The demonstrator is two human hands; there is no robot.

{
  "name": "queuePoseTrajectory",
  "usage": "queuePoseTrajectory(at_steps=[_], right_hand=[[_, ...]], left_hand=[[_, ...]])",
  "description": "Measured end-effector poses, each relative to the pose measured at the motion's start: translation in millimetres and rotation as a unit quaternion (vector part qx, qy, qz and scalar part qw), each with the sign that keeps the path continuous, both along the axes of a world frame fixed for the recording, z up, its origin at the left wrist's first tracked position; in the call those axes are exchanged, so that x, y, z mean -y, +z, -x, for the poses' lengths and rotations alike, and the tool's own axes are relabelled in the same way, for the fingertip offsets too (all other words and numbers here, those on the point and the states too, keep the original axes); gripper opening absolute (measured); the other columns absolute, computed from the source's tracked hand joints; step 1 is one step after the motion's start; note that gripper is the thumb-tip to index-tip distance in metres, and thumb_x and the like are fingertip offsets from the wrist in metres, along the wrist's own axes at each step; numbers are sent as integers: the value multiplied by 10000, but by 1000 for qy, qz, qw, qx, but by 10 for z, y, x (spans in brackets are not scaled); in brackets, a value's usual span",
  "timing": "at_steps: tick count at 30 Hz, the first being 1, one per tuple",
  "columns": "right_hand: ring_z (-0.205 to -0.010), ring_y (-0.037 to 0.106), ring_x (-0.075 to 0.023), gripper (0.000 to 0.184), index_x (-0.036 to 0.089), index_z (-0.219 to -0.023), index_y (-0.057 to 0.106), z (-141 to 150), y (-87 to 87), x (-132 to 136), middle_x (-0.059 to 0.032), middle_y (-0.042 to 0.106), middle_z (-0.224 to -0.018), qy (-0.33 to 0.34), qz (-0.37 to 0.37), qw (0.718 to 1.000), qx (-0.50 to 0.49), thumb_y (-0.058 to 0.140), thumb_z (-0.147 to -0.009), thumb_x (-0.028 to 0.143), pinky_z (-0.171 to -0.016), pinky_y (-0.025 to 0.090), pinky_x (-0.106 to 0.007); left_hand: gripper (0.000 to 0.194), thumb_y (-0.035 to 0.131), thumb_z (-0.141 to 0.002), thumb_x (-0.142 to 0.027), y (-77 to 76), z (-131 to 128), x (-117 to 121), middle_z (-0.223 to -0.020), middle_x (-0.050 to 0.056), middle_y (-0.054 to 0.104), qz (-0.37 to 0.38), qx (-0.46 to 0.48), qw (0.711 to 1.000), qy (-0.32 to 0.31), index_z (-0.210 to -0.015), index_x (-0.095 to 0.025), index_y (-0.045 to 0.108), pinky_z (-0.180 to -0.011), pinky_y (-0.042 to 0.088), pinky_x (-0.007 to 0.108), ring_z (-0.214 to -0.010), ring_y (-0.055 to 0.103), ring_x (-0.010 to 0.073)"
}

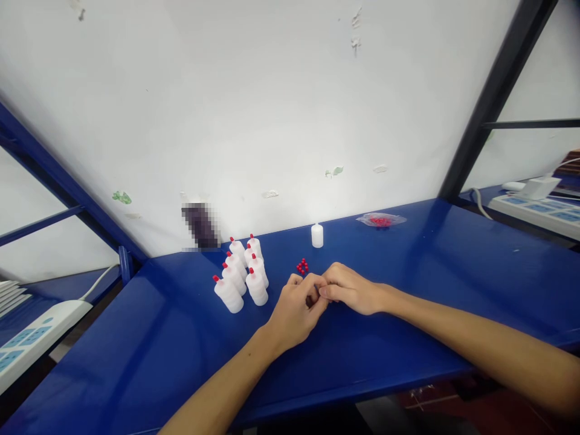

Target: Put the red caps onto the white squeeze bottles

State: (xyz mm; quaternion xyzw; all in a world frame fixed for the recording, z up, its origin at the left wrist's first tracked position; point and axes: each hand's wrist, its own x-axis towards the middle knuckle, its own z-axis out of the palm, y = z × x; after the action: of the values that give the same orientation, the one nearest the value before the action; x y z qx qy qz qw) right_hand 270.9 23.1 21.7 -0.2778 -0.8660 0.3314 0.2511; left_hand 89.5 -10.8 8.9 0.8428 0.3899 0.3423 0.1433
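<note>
My left hand and my right hand meet above the blue table, fingertips pinched together and touching. Whatever sits between those fingers is hidden from view. Just beyond them lies a small cluster of red pieces, too small to make out exactly. To the left stand several small white squeeze bottles with red tips, upright in two rows. One more white bottle, with no red tip showing, stands upright near the wall.
A clear plastic bag of red pieces lies at the back right. Behind the table rises a white wall. Metal posts frame both sides, blue at left, black at right. Power strips lie beyond the table's ends.
</note>
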Motion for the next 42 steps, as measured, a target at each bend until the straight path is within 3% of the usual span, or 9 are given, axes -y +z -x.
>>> queuePoseTrajectory(at_steps=[6, 12, 20, 25, 28, 31, 34, 37, 42], right_hand=[[-521, 410, -109, 499, 177, -889, 620, -30, 45, 3, 37, 501, -599, 9, -35, 999, -3, 304, -965, 555, -562, 300, -245], [-604, 596, -178, 306, 266, -1144, 647, 5, 28, -191, 10, 646, -652, -223, -129, 949, 184, 569, -882, 403, -586, 320, -265], [-762, 696, -230, 266, 296, -1140, 675, 179, -100, -282, -38, 755, -887, -176, -190, 937, 235, 504, -939, 329, -625, 397, -284], [-737, 675, -209, 203, 273, -994, 719, 186, -60, -254, -32, 745, -861, -162, -167, 950, 208, 527, -931, 284, -621, 385, -282], [-631, 604, -156, 133, 244, -899, 727, 182, 12, -149, 4, 666, -692, -123, -93, 978, 141, 608, -879, 300, -586, 364, -257], [-512, 501, -100, 186, 190, -848, 714, 202, 65, -14, 38, 544, -575, -60, 74, 995, 21, 669, -835, 370, -502, 341, -219], [-423, 448, -78, 286, 151, -826, 689, 227, 59, 61, 63, 496, -506, 1, 245, 967, -67, 723, -778, 431, -417, 311, -201], [-386, 432, -74, 314, 138, -794, 667, 237, 25, 56, 66, 512, -471, 14, 336, 932, -134, 765, -727, 428, -391, 321, -201], [-382, 420, -69, 346, 130, -794, 674, 224, 17, 33, 61, 504, -449, -27, 315, 935, -164, 730, -765, 471, -394, 311, -195]], left_hand=[[128, 429, -992, -321, 129, 107, 225, -548, -79, 580, 98, 27, 995, 7, -945, -229, 504, -587, 407, 237, -513, 516, 116], [218, 490, -958, -416, 178, 849, 642, -500, -88, 396, 88, -72, 983, 146, -871, -232, 570, -477, 312, 222, -441, 429, 106], [253, 552, -912, -474, 111, 1453, 707, -576, -63, 549, -24, -142, 951, 272, -1001, -266, 663, -561, 398, 244, -512, 525, 136], [187, 607, -890, -415, 120, 1281, 804, -562, -47, 550, -146, -48, 935, 321, -924, -241, 667, -643, 429, 275, -559, 515, 149], [129, 602, -896, -346, 97, 986, 833, -507, -52, 536, -95, -32, 964, 246, -859, -242, 667, -627, 454, 264, -577, 546, 153], [103, 603, -903, -303, 41, 682, 735, -530, -59, 570, -24, -50, 983, 177, -966, -250, 664, -634, 492, 265, -580, 574, 147], [217, 567, -935, -276, 16, 485, 549, -753, -11, 678, -13, -24, 994, 105, -1142, -251, 628, -629, 523, 249, -658, 628, 139], [204, 540, -960, -250, 48, 394, 378, -914, 41, 691, -57, 12, 997, 47, -1134, -230, 643, -671, 544, 243, -732, 651, 133], [132, 575, -941, -176, 122, 332, 220, -891, 33, 694, -130, 58, 989, 35, -1027, -197, 673, -705, 539, 225, -760, 648, 122]])
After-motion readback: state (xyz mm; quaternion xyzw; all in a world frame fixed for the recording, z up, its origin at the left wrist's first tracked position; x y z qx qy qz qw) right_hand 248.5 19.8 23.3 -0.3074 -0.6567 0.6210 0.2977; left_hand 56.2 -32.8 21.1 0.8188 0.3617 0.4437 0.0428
